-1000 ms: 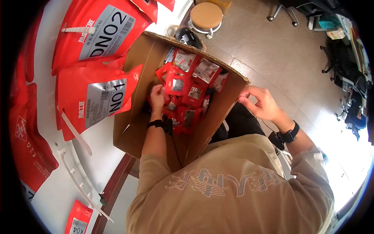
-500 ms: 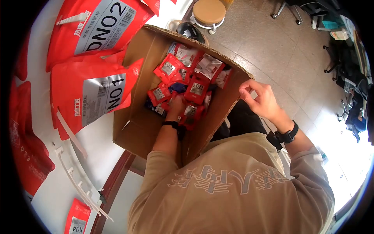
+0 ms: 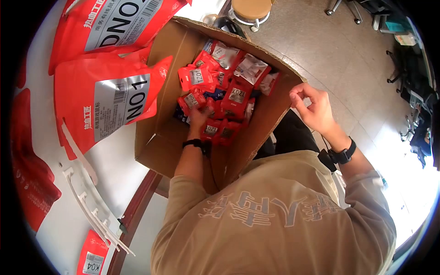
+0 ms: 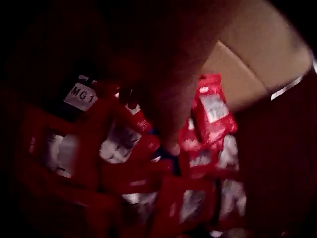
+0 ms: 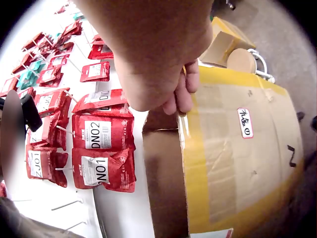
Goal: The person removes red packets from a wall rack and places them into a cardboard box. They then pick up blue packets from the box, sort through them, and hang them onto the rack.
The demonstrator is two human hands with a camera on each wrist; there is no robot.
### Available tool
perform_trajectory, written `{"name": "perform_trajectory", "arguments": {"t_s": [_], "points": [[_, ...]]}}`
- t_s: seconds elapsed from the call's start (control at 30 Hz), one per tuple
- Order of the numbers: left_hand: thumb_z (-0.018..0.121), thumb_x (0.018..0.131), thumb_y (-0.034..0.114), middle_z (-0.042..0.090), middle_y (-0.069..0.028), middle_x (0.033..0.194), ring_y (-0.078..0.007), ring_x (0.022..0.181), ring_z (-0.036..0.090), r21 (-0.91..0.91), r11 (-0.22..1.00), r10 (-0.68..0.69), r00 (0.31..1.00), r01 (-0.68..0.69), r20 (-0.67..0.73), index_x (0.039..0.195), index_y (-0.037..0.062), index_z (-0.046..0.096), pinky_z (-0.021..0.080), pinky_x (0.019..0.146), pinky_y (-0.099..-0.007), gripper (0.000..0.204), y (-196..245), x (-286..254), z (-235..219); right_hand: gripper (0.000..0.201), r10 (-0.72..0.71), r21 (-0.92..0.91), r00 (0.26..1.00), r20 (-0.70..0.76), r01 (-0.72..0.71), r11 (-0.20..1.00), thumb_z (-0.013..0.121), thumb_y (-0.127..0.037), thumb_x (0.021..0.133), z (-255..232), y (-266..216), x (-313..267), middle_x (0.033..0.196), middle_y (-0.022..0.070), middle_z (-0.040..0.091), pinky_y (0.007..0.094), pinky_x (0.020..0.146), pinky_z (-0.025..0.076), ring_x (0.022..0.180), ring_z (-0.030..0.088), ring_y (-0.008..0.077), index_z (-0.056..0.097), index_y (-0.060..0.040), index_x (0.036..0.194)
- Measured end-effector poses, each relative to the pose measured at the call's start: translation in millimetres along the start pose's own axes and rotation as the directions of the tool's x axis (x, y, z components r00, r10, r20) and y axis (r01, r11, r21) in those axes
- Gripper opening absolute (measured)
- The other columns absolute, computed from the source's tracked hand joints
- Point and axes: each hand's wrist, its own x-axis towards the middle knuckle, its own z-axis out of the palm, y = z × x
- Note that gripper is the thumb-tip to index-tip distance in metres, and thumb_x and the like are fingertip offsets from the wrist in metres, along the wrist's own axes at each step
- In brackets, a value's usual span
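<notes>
left hand [image 3: 198, 120] in a cardboard box [image 3: 162, 149] of red packets [image 3: 236, 96]
it's by the tz08 packet [image 3: 191, 100], can't tell how its fingers sit; right hand [image 3: 316, 110] has fingers [image 5: 184, 99] clamped on the rim

White board [image 3: 114, 167] on the left, bare white hooks [image 3: 83, 198] low on it. Large red DNO2 bag [image 3: 98, 34] hangs above red NO1 bag [image 3: 73, 91]; red K04 bag [image 3: 94, 252] at bottom left. Right wrist view: red ZJ01 bag [image 5: 45, 168] beside the big ones, teal bags [image 5: 30, 75] among smaller red ones farther up. Reddish-brown strip [image 3: 136, 201] runs along the board's lower edge. Round tan-topped stool [image 3: 251, 8], white metal frame, on grey tiled floor [image 3: 302, 46]. Black office chairs [image 3: 398, 71] with casters, right side.
</notes>
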Motion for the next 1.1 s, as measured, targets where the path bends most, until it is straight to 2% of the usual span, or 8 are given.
{"name": "perform_trajectory", "arguments": {"t_s": [0.1,0.17,0.27,0.37,0.6,0.73,0.83,1.1], "points": [[0.091,0.061,0.046,0.063,-0.022,0.119,-0.0352,0.109,0.063,0.285,0.959,-0.063,0.983,0.012,0.171,0.133,-0.0043,0.046,0.051,0.092,-0.0444,0.098,-8,-54,35,0.008,0.075,0.026,0.997,-0.005,-0.075,0.997,0.063,-0.008,0.092,1,2,0,0.071,0.0075,0.066,0.0286,0.057,0.053,0.061,0.068,0.015,0.063,0.0003,0.09],[0.092,0.053,0.049,0.062,-0.0228,0.122,-0.0405,0.109,0.062,0.588,0.806,0.025,0.99,0.064,-0.141,0.131,-0.0017,0.048,0.051,0.092,-0.049,0.103,14,-85,56,0.009,0.057,0.006,0.998,-0.001,-0.057,0.998,0.063,-0.008,0.092,0,2,1,0.07,0.0073,0.066,0.0279,0.057,0.052,0.06,0.067,0.0145,0.063,0.0007,0.09],[0.086,0.063,0.043,0.064,-0.0222,0.12,-0.041,0.11,0.062,0.636,0.769,-0.291,0.921,0.063,0.26,0.131,0.0076,0.053,0.052,0.091,-0.0496,0.083,36,-85,53,0.009,0.039,-0.004,0.999,-0.005,-0.039,0.999,0.063,-0.007,0.092,3,1,2,0.068,0.0069,0.065,0.0268,0.056,0.051,0.059,0.067,0.0136,0.063,0.0013,0.09],[0.078,0.074,0.034,0.067,-0.0205,0.113,-0.0406,0.107,0.062,0.493,0.864,-0.12,0.906,-0.106,0.405,0.122,0.0158,0.061,0.052,0.091,-0.0498,0.054,2,-85,83,0.009,0.048,0.007,0.999,-0.011,-0.048,0.999,0.062,-0.007,0.093,5,-1,4,0.066,0.0065,0.064,0.0261,0.056,0.051,0.059,0.066,0.013,0.063,0.0016,0.09],[0.074,0.079,0.026,0.069,-0.02,0.108,-0.0383,0.104,0.065,0.566,0.819,-0.165,0.908,-0.091,0.384,0.115,0.0139,0.066,0.052,0.086,-0.0463,0.038,145,-75,35,0.01,0.059,0.041,0.998,-0.007,-0.059,0.997,0.062,-0.007,0.093,2,0,6,0.066,0.0066,0.064,0.026,0.055,0.051,0.058,0.066,0.0131,0.062,0.0027,0.091],[0.078,0.079,0.01,0.072,-0.0116,0.106,-0.0179,0.1,0.066,0.054,0.984,0.115,0.833,-0.171,0.541,0.116,0.0012,0.064,0.052,0.089,-0.035,0.04,198,-50,-21,0.011,0.071,0.026,0.997,-0.016,-0.07,0.997,0.062,-0.008,0.094,2,0,5,0.067,0.0067,0.065,0.0256,0.054,0.051,0.058,0.066,0.0128,0.062,0.0026,0.091],[0.077,0.083,0.008,0.064,-0.0075,0.123,-0.0157,0.107,0.061,-0.544,0.835,0.198,0.967,-0.079,0.163,0.119,-0.0001,0.062,0.051,0.091,-0.0336,0.04,226,-45,-17,0.011,0.1,0.029,0.995,-0.018,-0.099,0.995,0.061,-0.009,0.094,3,1,5,0.067,0.0064,0.065,0.0255,0.054,0.051,0.058,0.066,0.0124,0.062,0.0022,0.091],[0.086,0.063,0.051,0.024,-0.0261,0.153,-0.0477,0.14,0.025,0.719,0.694,-0.1,0.986,-0.028,0.135,0.142,0.0223,0.046,0.029,0.113,-0.0576,0.092,132,-54,39,0.011,0.066,0.08,0.998,-0.01,-0.065,0.995,0.062,-0.008,0.094,2,1,4,0.068,0.0059,0.064,0.0257,0.056,0.051,0.059,0.066,0.0123,0.061,0.0023,0.09]]}}
